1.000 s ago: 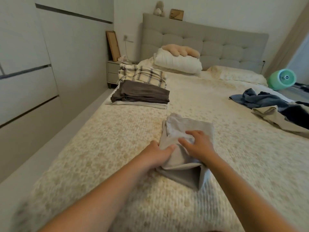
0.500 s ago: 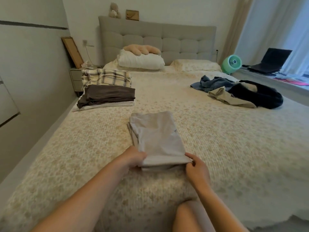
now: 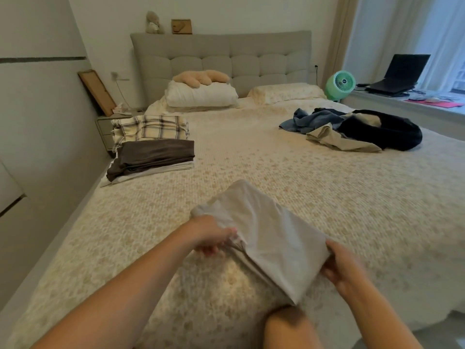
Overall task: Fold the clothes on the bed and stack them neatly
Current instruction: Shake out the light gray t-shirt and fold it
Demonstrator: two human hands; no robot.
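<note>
A folded light grey garment (image 3: 266,235) is lifted off the cream bedspread (image 3: 289,177), tilted with its far end up. My left hand (image 3: 211,235) grips its left edge and my right hand (image 3: 342,268) grips its near right corner. At the bed's left side lies a folded stack with a dark brown garment (image 3: 153,157) on top of white ones, and behind it a folded plaid piece (image 3: 151,128). Unfolded clothes lie in a heap at the far right: a blue one (image 3: 312,119), a beige one (image 3: 337,141) and a black one (image 3: 385,132).
Pillows (image 3: 201,95) and a grey headboard (image 3: 221,59) close the far end. A wardrobe wall (image 3: 30,122) runs along the left. A green fan (image 3: 341,84) and a laptop (image 3: 400,74) stand on the window ledge at right. My knee (image 3: 289,328) shows at the bottom.
Both hands took hold of the folded grey garment's edges and raised it off the bed, turning it to a slant. The view has swung right and moved closer.
</note>
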